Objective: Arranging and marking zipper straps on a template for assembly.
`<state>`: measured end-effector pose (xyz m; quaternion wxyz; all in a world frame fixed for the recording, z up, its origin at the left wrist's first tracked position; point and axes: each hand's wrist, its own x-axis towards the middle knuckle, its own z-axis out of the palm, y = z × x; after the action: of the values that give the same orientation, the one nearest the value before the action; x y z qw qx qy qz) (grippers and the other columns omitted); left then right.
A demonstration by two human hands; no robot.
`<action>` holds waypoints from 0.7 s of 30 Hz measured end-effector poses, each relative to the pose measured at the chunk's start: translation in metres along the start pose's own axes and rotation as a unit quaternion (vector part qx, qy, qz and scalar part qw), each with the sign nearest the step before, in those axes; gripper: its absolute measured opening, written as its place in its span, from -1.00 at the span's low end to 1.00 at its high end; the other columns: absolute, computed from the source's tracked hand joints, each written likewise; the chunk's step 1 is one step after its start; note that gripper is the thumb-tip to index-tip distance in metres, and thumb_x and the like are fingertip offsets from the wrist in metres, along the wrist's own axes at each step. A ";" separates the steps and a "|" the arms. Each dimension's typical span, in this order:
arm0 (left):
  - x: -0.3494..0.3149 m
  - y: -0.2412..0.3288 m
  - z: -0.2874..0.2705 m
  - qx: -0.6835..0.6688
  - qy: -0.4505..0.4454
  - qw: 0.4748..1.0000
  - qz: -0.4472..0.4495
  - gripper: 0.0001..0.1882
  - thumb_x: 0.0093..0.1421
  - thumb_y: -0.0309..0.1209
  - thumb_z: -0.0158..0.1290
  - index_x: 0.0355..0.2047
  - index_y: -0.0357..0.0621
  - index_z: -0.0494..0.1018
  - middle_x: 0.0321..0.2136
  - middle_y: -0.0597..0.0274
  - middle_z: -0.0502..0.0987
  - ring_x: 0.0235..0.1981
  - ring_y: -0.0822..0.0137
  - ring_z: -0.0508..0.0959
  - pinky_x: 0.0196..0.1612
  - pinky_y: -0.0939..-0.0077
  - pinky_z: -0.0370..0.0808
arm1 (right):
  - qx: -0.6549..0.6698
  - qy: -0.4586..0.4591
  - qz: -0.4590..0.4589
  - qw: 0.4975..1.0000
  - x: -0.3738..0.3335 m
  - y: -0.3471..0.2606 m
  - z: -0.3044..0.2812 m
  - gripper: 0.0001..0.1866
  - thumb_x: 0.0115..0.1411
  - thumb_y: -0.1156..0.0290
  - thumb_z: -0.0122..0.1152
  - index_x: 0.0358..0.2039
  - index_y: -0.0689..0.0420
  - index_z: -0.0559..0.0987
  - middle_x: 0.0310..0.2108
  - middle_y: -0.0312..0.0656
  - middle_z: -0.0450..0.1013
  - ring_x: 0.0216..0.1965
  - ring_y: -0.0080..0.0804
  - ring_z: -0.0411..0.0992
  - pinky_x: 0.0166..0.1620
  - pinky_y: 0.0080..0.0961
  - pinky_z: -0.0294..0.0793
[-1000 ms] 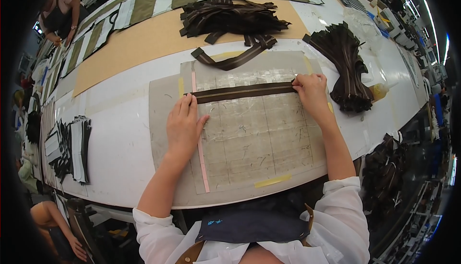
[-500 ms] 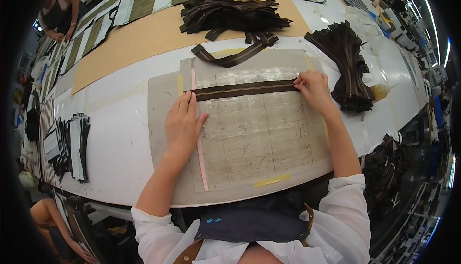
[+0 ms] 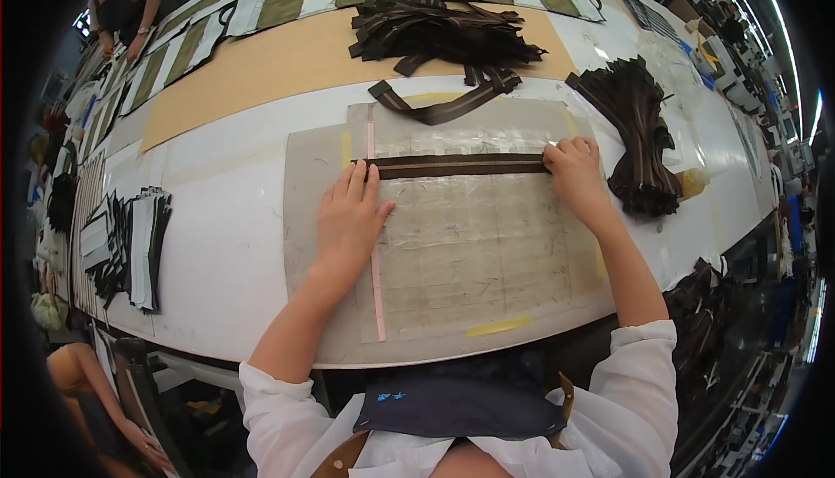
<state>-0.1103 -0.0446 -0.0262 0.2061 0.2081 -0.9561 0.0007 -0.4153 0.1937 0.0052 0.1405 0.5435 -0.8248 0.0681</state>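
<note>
A dark brown zipper [image 3: 461, 165] with metal teeth lies straight across the upper part of a grey board [image 3: 470, 260] marked with a grid. My left hand [image 3: 348, 221] rests flat, fingers stretched out, its fingertips pressing on the zipper's left end beside a pink strip [image 3: 377, 278]. At the other end, my right hand [image 3: 576, 175] pinches the zipper's tip between thumb and fingers. Just beyond the board, another zipper [image 3: 444, 111] lies in a loose curve. The tip inside my right fingers is partly hidden.
A heap of dark zippers [image 3: 444, 33] lies on a tan sheet [image 3: 252, 86]; a tied-looking bundle [image 3: 642, 134] is at the right beside a small yellowish bottle [image 3: 692, 182]. Dark-edged white pieces [image 3: 143, 247] lie left. Striped green-and-white panels [image 3: 278, 4] line the back. Other people work at the left.
The whole view has shifted slightly, with the table sitting a little further right. Both hands keep their places on the zipper, which lies a bit straighter.
</note>
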 end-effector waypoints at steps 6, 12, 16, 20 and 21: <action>0.000 -0.004 -0.002 -0.022 0.005 1.000 0.000 -0.40 0.22 -0.18 0.24 0.19 -0.24 0.47 0.20 0.02 0.47 0.24 0.06 0.43 0.23 0.17 0.42 | 0.194 -0.113 0.123 0.967 0.004 0.019 -0.006 -0.84 0.12 0.46 0.38 -0.26 0.06 0.62 -0.27 -0.20 0.50 -0.08 -0.17 0.43 0.18 -0.19 0.21; 0.004 -0.006 -0.003 -0.038 0.008 0.999 0.009 -0.48 0.24 -0.27 0.20 0.15 -0.27 0.48 0.14 0.02 0.49 0.19 0.06 0.45 0.19 0.20 0.45 | 0.157 0.049 0.005 0.986 0.024 -0.040 -0.021 -0.61 0.18 0.37 0.41 0.02 0.17 0.59 0.06 -0.03 0.49 0.09 -0.01 0.41 0.21 -0.20 0.31; 0.002 -0.019 0.009 -0.054 0.029 0.998 0.015 -0.51 0.20 -0.45 0.14 0.16 -0.26 0.46 0.06 0.00 0.54 0.16 0.08 0.48 0.18 0.24 0.45 | 0.224 -0.080 -0.148 0.960 0.048 -0.129 0.011 -0.24 0.31 0.12 0.27 0.37 0.29 0.26 0.39 0.09 0.21 0.42 0.05 0.15 0.47 -0.16 0.06; 0.011 -0.010 -0.010 -0.158 -0.001 0.986 -0.045 -0.45 0.16 -0.55 0.08 0.20 -0.25 0.41 0.02 -0.02 0.55 0.16 0.06 0.49 0.18 0.24 0.45 | 0.196 -0.106 -0.203 0.953 0.063 -0.177 0.031 -0.01 0.34 -0.23 0.04 0.47 0.29 0.05 0.51 0.07 -0.01 0.53 -0.04 -0.08 0.53 -0.15 -0.11; 0.010 -0.010 -0.011 -0.163 -0.008 0.985 -0.049 -0.43 0.15 -0.57 0.07 0.22 -0.26 0.38 0.03 -0.03 0.54 0.16 0.06 0.49 0.18 0.23 0.45 | 0.186 -0.112 -0.215 0.952 0.065 -0.181 0.033 0.05 0.33 -0.34 -0.04 0.49 0.28 0.01 0.52 0.05 -0.05 0.55 -0.07 -0.13 0.54 -0.15 -0.16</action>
<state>-0.1103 -0.0573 -0.0127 0.2296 0.2183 -0.9337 -0.1666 -0.2784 0.0557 -0.0137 -0.0452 0.7287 -0.6714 0.1269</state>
